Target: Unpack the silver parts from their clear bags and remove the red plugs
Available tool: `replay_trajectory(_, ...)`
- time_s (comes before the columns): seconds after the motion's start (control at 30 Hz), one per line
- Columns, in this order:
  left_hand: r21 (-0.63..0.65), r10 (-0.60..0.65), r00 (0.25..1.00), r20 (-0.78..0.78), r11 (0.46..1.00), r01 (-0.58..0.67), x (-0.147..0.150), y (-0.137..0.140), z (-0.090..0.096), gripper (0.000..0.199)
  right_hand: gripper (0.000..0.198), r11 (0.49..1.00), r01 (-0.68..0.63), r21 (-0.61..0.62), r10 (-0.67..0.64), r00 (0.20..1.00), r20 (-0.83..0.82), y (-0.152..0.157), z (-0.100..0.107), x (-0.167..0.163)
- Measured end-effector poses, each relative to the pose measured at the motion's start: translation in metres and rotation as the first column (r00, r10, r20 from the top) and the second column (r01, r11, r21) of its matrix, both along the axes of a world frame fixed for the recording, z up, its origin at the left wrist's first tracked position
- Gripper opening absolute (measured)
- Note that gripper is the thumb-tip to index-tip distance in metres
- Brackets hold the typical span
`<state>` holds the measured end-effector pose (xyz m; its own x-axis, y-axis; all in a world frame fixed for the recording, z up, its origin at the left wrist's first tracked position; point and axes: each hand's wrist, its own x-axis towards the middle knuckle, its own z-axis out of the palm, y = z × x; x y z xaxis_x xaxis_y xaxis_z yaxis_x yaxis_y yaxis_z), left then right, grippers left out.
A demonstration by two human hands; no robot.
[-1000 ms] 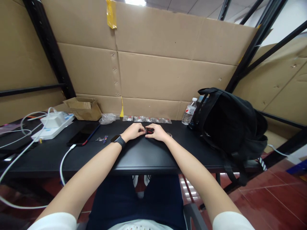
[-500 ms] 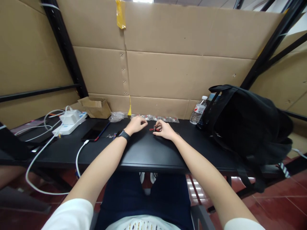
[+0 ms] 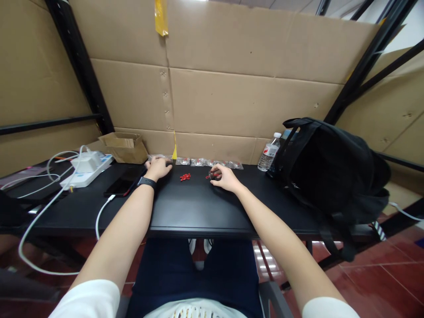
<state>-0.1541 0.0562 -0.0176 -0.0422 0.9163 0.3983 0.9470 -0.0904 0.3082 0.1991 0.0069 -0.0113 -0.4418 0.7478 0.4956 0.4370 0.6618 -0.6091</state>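
Note:
My right hand (image 3: pixel 225 178) is pinched over the desk around a small metal ring (image 3: pixel 211 175) with red cord on it. The finer parts of this piece are too small to make out. My left hand (image 3: pixel 158 168), with a dark band on the wrist, is over the desk with its fingers stretched forward. Its fingertips are at a clear plastic bag (image 3: pixel 160 157), partly hidden behind them. Whether they touch the bag I cannot tell. Between my hands lies a red knotted cord (image 3: pixel 185 177), apart from both. Behind it is a row of small clear packets (image 3: pixel 200 162) with red bits inside.
A black backpack (image 3: pixel 331 172) and a water bottle (image 3: pixel 269 152) stand on the right. On the left are a brown paper box (image 3: pixel 124 148), a dark phone (image 3: pixel 121 182) on a white cable (image 3: pixel 98 216), and a power strip (image 3: pixel 86 172). Cardboard (image 3: pixel 221 97) walls the back.
My left hand has moved left and toward the back, to the plastic bag, uncovering the red knotted cord. My right hand keeps its pinch in nearly the same place. The view has shifted slightly.

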Motion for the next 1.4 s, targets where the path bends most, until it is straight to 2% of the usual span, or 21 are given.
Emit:
replay_trajectory(0.07, 0.097, 0.012, 1.000, 0.014, 0.995, -0.013, 0.006, -0.006, 0.008, 0.036, 0.041, 1.000, 0.018, 0.000, -0.018, 0.999, -0.032, 0.002, 0.000, 0.000)
replay_trajectory(0.13, 0.215, -0.061, 0.996, 0.067, 0.976, 0.045, 0.015, -0.013, 0.018, 0.030, 0.038, 1.000, 0.024, -0.012, -0.025, 0.998, -0.065, 0.003, 0.000, 0.001)
replay_trajectory(0.2, 0.313, -0.237, 0.958, 0.162, 0.933, 0.178, 0.030, -0.021, 0.027, 0.027, 0.033, 1.000, 0.025, -0.017, -0.027, 0.996, -0.089, 0.005, 0.002, 0.004)
replay_trajectory(0.3, 0.390, -0.518, 0.804, 0.293, 0.832, 0.394, 0.061, -0.034, 0.036, 0.032, 0.029, 0.998, 0.058, -0.007, -0.058, 0.993, -0.104, 0.007, 0.006, 0.011)
replay_trajectory(0.37, 0.328, -0.655, 0.706, 0.268, 0.752, 0.572, 0.083, -0.041, 0.036, 0.030, 0.029, 0.994, 0.111, 0.010, -0.110, 0.989, -0.098, 0.008, 0.010, 0.019)
replay_trajectory(0.43, 0.205, -0.752, 0.633, 0.185, 0.659, 0.724, 0.101, -0.046, 0.032, 0.025, 0.029, 0.985, 0.166, 0.042, -0.162, 0.984, -0.078, 0.009, 0.014, 0.027)
replay_trajectory(0.5, 0.055, -0.811, 0.573, 0.117, 0.581, 0.812, 0.114, -0.049, 0.027, 0.030, 0.030, 0.976, 0.206, 0.065, -0.203, 0.978, -0.055, 0.010, 0.018, 0.035)
replay_trajectory(0.57, -0.080, -0.833, 0.546, 0.084, 0.541, 0.837, 0.122, -0.052, 0.023, 0.037, 0.030, 0.971, 0.232, 0.067, -0.229, 0.972, -0.042, 0.008, 0.022, 0.041)
replay_trajectory(0.6, -0.132, -0.831, 0.550, 0.080, 0.538, 0.833, 0.125, -0.054, 0.021, 0.040, 0.030, 0.969, 0.237, 0.065, -0.235, 0.971, -0.036, 0.008, 0.024, 0.044)
replay_trajectory(0.67, -0.193, -0.803, 0.593, 0.068, 0.572, 0.797, 0.132, -0.058, 0.019, 0.041, 0.028, 0.969, 0.238, 0.070, -0.238, 0.971, -0.003, 0.005, 0.027, 0.047)
replay_trajectory(0.8, -0.224, -0.734, 0.676, -0.063, 0.670, 0.707, 0.147, -0.071, 0.015, 0.041, 0.025, 0.971, 0.212, 0.114, -0.225, 0.968, 0.112, 0.001, 0.032, 0.049)
replay_trajectory(0.93, -0.218, -0.691, 0.696, -0.197, 0.723, 0.656, 0.159, -0.080, 0.006, 0.048, 0.025, 0.977, 0.167, 0.136, -0.189, 0.968, 0.167, -0.003, 0.039, 0.051)
replay_trajectory(1.17, -0.233, -0.698, 0.692, -0.185, 0.715, 0.659, 0.158, -0.077, 0.001, 0.045, 0.021, 0.997, 0.050, -0.052, -0.027, 0.927, 0.374, -0.007, 0.038, 0.053)
replay_trajectory(1.4, -0.315, -0.711, 0.678, -0.185, 0.697, 0.644, 0.159, -0.076, 0.000, 0.045, 0.021, 0.993, 0.072, -0.099, -0.027, 0.916, 0.400, -0.001, 0.029, 0.057)
